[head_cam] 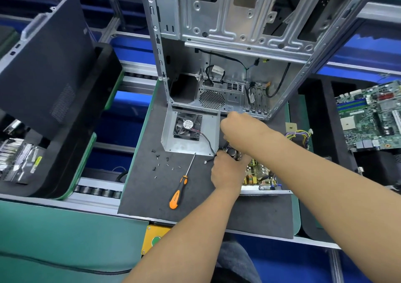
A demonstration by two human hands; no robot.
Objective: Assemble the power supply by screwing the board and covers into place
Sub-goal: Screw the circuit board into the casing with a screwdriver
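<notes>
Right now the biggest thing in front of you is the bare steel computer case (pixel 227 44), standing open on the dark foam mat (pixel 152 191), its stamped ribs and punched vent holes facing you. Just before it lies the bent sheet-metal cover (pixel 208 143) with a square black fan (pixel 188 126) mounted inside; the fan's thin lead runs toward your hands. The power supply board (pixel 258 174), crowded with yellow and dark parts, sits in its shallow metal tray (pixel 264 192) under your forearms, with a bundle of coloured wires (pixel 298 136) beyond it.

Your left hand (pixel 225 172) is curled at the board's near corner, fingers closed around something there, most likely the fan lead's plug, though I cannot see it. Your right hand (pixel 238 126) is bunched above the board; what it pinches, if anything, is hidden.

Watch that lead: I'd judge a tug could drag the light cover across the mat. The orange-handled screwdriver (pixel 180 187) lies untouched, slim shaft pointing at the cover, and the small black screws (pixel 161 163) are scattered loose, so a sweeping forearm could easily scatter them further.
</notes>
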